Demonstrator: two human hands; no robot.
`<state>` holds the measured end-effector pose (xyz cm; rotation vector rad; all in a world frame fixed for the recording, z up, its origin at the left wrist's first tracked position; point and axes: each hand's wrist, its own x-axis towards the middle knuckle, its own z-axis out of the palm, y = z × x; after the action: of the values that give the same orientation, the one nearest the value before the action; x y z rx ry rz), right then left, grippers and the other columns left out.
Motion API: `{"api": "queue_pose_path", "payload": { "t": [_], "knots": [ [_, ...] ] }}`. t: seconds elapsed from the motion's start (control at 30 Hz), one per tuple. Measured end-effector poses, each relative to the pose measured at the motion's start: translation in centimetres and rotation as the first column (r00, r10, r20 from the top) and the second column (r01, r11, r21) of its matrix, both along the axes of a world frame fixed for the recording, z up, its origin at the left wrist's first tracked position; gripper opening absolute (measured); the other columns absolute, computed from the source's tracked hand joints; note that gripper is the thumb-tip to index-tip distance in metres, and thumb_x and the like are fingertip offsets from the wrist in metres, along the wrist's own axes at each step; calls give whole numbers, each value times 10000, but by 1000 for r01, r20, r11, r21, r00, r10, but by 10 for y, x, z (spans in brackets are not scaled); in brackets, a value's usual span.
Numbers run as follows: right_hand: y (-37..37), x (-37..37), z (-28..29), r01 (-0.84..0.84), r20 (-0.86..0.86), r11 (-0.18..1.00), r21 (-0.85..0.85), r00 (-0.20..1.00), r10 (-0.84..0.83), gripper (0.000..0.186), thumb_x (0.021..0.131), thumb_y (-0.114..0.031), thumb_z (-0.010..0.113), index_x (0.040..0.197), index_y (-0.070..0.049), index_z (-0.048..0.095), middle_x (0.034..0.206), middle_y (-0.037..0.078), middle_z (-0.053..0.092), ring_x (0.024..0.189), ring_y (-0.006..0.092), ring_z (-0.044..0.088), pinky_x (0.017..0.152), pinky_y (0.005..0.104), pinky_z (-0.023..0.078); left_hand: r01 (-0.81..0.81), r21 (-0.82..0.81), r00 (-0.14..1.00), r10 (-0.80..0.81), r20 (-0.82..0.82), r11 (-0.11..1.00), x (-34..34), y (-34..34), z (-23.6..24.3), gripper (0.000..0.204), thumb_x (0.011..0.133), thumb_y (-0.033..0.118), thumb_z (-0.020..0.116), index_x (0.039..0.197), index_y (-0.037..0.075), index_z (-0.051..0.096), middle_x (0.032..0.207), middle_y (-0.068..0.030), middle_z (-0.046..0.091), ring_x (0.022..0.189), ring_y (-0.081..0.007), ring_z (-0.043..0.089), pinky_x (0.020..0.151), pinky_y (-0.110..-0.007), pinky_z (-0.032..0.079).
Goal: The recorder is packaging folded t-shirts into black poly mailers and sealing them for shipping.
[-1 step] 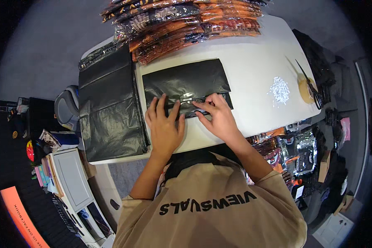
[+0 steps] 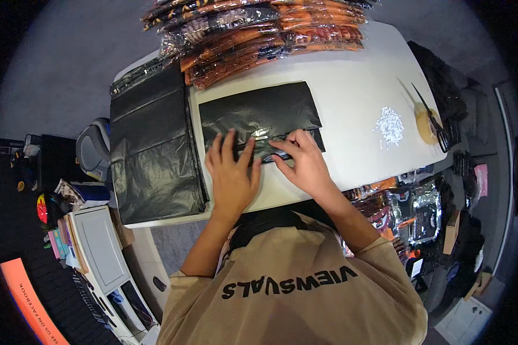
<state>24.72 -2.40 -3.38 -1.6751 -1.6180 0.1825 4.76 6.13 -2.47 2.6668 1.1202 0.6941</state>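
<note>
A folded black plastic bag lies flat on the white table before me. A small pale strip sits across its near flap. My left hand rests on the bag's near left part, fingers spread and flat, the fingertips left of the strip. My right hand presses the near right part. Its index fingertip is just beside the strip, and the thumb stands apart near the bag's front edge. Both hands are open and press on the bag without gripping it.
Flat black plastic bags are stacked at the left. Clear-wrapped orange and black garments pile at the back. On the right lie a heap of small white pieces, black scissors and a tape roll. More wrapped packs sit beyond the right edge.
My left hand has shifted very slightly to the right on the bag. The right hand and the bag look nearly the same.
</note>
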Motion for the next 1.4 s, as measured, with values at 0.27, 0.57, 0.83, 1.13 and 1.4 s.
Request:
{"api": "queue_pose_path", "payload": {
  "t": [0.27,0.57,0.83,1.13,1.4],
  "knots": [
    [7,-12,14,129,154,978,-164,983,-104,606,904,-273,818,1468,-96,684,1153,175,530,1099,358,515,964,457,450,42,-21,994,-44,-97,999,26,-3,-3,639,1020,452,647,1553,101,606,1730,-249,340,1615,-515,228,1246,-760,153],
    [8,-14,17,149,161,977,-153,979,-124,612,922,-336,816,1467,-85,692,1128,168,538,1077,344,522,943,449,448,4,-7,994,-4,-113,1000,26,-1,3,615,1048,448,622,1577,136,587,1745,-240,317,1621,-514,209,1247,-759,150],
    [4,-9,19,197,154,962,-191,973,-169,589,930,-329,796,1455,-82,697,1196,185,552,1142,366,525,989,472,439,-89,-13,991,87,-102,996,18,5,1,643,1049,441,621,1605,125,554,1752,-238,320,1629,-524,194,1261,-751,126],
    [-22,-4,11,281,297,945,-169,929,-223,610,978,-369,740,1488,-52,640,1540,240,497,1381,415,467,1111,577,362,-141,-114,953,103,-286,983,-10,-9,-8,797,1083,520,544,1680,19,380,1766,-190,334,1664,-389,230,1295,-722,57],
    [33,-11,-2,144,252,988,-63,960,-124,605,1034,-350,677,1595,-163,546,1722,246,353,1625,436,283,1296,657,217,-11,-11,995,9,-96,1000,39,8,-22,821,1073,521,560,1653,-36,395,1729,-259,365,1626,-440,291,1317,-640,156]
  ]
}}
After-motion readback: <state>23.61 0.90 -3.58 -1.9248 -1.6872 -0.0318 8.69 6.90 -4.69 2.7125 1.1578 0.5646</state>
